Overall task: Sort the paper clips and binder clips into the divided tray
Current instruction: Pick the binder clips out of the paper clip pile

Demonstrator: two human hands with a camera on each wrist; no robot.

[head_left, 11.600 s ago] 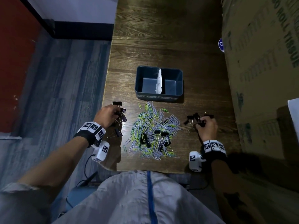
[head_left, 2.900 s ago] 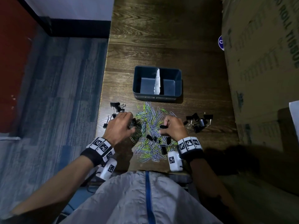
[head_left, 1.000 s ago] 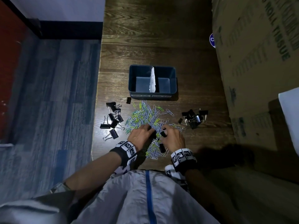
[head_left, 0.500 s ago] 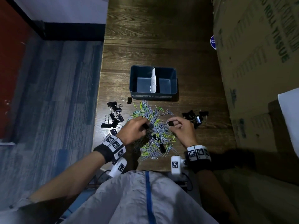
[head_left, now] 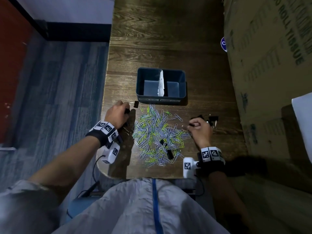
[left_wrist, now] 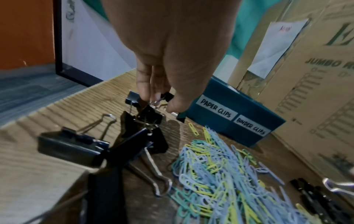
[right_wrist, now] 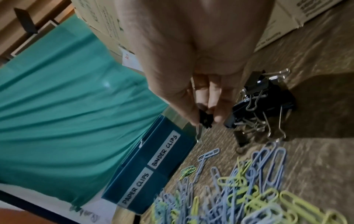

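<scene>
A dark blue divided tray [head_left: 161, 100] with a white divider stands mid-table; its front labels read PAPER CLIPS [left_wrist: 217, 108] on the left and BINDER CLIPS [left_wrist: 250, 127] on the right. A pile of blue, green and yellow paper clips [head_left: 157, 132] lies in front of it, with a few black binder clips [head_left: 169, 153] in it. My left hand [head_left: 124, 109] hovers over the left heap of binder clips [left_wrist: 72, 145] and pinches a small black binder clip [left_wrist: 166, 96]. My right hand [head_left: 192, 124] pinches another small binder clip [right_wrist: 205, 119] beside the right heap [right_wrist: 264, 104].
Large cardboard boxes [head_left: 270, 73] wall off the table's right side. The table's left edge [head_left: 105, 105] drops to blue carpet just beside my left hand. One binder clip [head_left: 135, 104] lies near the tray's front left corner. Bare wood lies beyond the tray.
Both hands have left the middle of the paper clip pile and moved apart, the left toward the left binder clip heap, the right toward the right heap, each with a small binder clip.
</scene>
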